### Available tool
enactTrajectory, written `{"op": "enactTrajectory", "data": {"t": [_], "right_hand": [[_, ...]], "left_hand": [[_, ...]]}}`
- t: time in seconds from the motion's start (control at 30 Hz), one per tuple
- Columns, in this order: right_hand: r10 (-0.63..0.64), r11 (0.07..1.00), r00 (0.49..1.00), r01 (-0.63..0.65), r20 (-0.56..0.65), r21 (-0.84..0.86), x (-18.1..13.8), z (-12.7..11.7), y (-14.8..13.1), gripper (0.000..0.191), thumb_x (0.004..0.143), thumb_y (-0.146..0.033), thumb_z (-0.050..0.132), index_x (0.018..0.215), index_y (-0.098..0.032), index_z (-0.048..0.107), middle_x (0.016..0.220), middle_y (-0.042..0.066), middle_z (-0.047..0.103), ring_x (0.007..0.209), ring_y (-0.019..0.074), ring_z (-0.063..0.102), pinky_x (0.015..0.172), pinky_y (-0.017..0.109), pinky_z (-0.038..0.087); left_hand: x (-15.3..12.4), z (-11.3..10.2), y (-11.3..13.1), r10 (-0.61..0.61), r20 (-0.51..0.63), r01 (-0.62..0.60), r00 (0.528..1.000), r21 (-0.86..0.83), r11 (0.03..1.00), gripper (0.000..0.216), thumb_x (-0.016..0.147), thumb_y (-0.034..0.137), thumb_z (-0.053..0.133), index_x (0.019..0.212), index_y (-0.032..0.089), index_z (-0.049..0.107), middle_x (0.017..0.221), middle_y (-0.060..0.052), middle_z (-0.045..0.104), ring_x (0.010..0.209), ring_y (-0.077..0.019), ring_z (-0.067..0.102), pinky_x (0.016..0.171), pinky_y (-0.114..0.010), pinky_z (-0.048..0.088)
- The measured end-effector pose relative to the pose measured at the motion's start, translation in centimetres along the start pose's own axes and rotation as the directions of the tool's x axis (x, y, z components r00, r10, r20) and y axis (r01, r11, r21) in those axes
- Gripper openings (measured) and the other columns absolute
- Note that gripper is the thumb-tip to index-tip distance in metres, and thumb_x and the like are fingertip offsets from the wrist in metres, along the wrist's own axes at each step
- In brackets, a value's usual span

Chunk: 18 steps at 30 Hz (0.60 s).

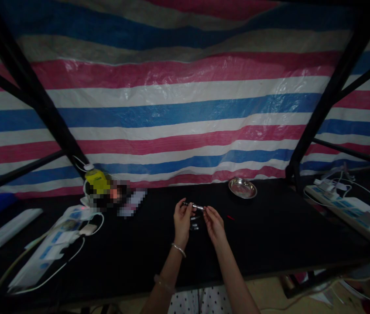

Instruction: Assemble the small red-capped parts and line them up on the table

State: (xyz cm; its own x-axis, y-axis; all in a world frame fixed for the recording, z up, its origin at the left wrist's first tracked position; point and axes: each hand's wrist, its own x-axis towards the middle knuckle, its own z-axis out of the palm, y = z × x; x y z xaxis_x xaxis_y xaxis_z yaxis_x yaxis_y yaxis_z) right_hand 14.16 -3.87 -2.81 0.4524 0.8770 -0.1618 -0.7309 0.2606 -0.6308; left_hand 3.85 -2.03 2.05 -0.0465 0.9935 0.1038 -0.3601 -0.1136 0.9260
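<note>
Between my two hands is a thin, pen-like silver and dark tube (198, 207), held roughly level above the black table (132, 253). My left hand (183, 218) is closed on its left end. The fingertips of my right hand (214, 221) pinch its right end. What kind of thing the tube is I cannot make out. Just below it, between my wrists, some small shiny clear pieces (194, 226) lie on the table. A small red strip (231, 217) lies to the right of my right hand.
A round metal dish (242, 188) stands at the back right. On the left are a power strip (50, 248) with cables, a white bar (10, 229) and a yellow bottle (97, 180). Another power strip (345, 207) lies at the right. Black frame posts (322, 104) rise on both sides before a striped sheet (185, 104).
</note>
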Motion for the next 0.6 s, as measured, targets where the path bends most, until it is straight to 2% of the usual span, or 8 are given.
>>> {"op": "enactTrajectory", "data": {"t": [0.1, 0.2, 0.43, 0.5, 0.6], "right_hand": [[-0.113, 0.988, 0.994, 0.113, 0.007, -0.103, -1.3, 1.5, -1.1, 0.026, 0.057, -0.027, 0.079, 0.078, -0.017, 0.067, 0.081, 0.005, 0.071, 0.077, 0.0162, 0.066, 0.068, 0.026, 0.053], [-0.224, 0.94, 0.973, 0.23, 0.052, -0.253, -2.2, 2.9, -2.5, 0.029, 0.059, -0.032, 0.077, 0.08, -0.016, 0.067, 0.078, 0.005, 0.07, 0.074, 0.0172, 0.065, 0.066, 0.029, 0.052], [-0.386, 0.802, 0.913, 0.404, 0.134, -0.44, -3.3, 4.3, -4.0, 0.029, 0.065, -0.037, 0.072, 0.083, -0.015, 0.068, 0.074, 0.005, 0.069, 0.07, 0.017, 0.063, 0.068, 0.03, 0.05], [-0.411, 0.736, 0.89, 0.451, 0.196, -0.504, -3.6, 4.4, -4.0, 0.028, 0.069, -0.037, 0.069, 0.086, -0.016, 0.069, 0.079, 0.006, 0.07, 0.071, 0.0169, 0.063, 0.069, 0.03, 0.051], [-0.417, 0.615, 0.839, 0.544, 0.35, -0.571, -4.2, 4.7, -4.0, 0.025, 0.075, -0.035, 0.063, 0.091, -0.018, 0.07, 0.09, 0.007, 0.07, 0.08, 0.0186, 0.064, 0.076, 0.033, 0.051]], "left_hand": [[-1.4, -0.2, -0.5, -0.19, -0.103, 0.156, 0.976, -0.275, 0.949, 0.024, 0.074, 0.021, 0.067, 0.095, 0.015, 0.055, 0.077, -0.001, 0.065, 0.068, -0.0107, 0.065, 0.068, -0.024, 0.052], [-2.3, -0.1, -0.7, -0.335, -0.157, 0.241, 0.929, -0.43, 0.87, 0.007, 0.077, 0.009, 0.063, 0.08, 0.014, 0.059, 0.077, -0.002, 0.067, 0.069, -0.0096, 0.065, 0.072, -0.022, 0.053], [-3.4, 0.9, 1.3, -0.519, -0.164, 0.336, 0.839, -0.594, 0.731, 0.021, 0.081, -0.001, 0.054, 0.066, 0.012, 0.06, 0.069, -0.002, 0.067, 0.062, -0.0068, 0.065, 0.063, -0.014, 0.054], [-3.5, 1.1, 1.9, -0.547, -0.162, 0.34, 0.821, -0.63, 0.698, 0.023, 0.082, -0.002, 0.052, 0.065, 0.011, 0.06, 0.067, -0.002, 0.067, 0.061, -0.0065, 0.065, 0.061, -0.013, 0.054], [-3.8, 1.4, 2.6, -0.584, -0.115, 0.371, 0.804, -0.67, 0.643, 0.021, 0.084, -0.002, 0.048, 0.071, 0.008, 0.062, 0.07, -0.005, 0.067, 0.061, -0.0074, 0.065, 0.06, -0.012, 0.055]]}}
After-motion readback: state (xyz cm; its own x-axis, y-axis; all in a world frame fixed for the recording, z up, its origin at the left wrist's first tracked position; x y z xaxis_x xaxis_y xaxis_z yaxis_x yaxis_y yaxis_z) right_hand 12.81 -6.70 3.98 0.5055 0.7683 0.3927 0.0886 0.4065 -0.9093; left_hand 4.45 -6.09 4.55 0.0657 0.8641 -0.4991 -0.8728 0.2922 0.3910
